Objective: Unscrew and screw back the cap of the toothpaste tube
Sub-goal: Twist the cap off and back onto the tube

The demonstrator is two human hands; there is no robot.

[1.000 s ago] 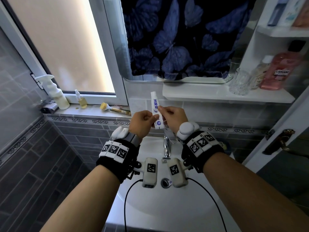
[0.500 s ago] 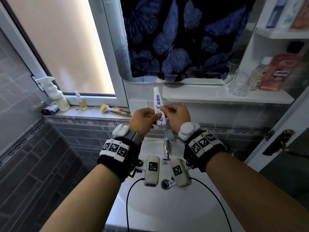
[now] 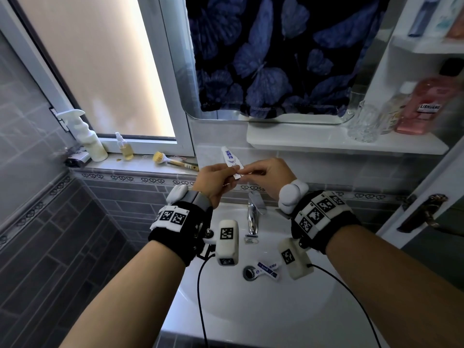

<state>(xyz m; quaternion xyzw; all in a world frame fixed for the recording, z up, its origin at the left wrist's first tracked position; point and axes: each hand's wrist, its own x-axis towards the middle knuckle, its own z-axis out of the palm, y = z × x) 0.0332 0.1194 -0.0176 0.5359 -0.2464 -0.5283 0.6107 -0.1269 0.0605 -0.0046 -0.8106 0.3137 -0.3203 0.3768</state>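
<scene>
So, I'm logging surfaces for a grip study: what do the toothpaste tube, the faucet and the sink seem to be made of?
Toothpaste tube: likely soft plastic laminate, white with blue print, flat crimped top end.
Faucet: looks like chromed metal, with mirror-bright reflections.
Sink: probably glazed ceramic, smooth glossy white, though moulded resin could look alike.

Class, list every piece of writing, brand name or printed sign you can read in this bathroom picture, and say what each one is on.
"LISHUANG": label of the pink bottle on the shelf.
Blue characters on the toothpaste tube: too blurred to read.
Blue print on the small tube in the sink: too small to read.
Black-and-white square code markers on the wrist bands: patterns, not words.
</scene>
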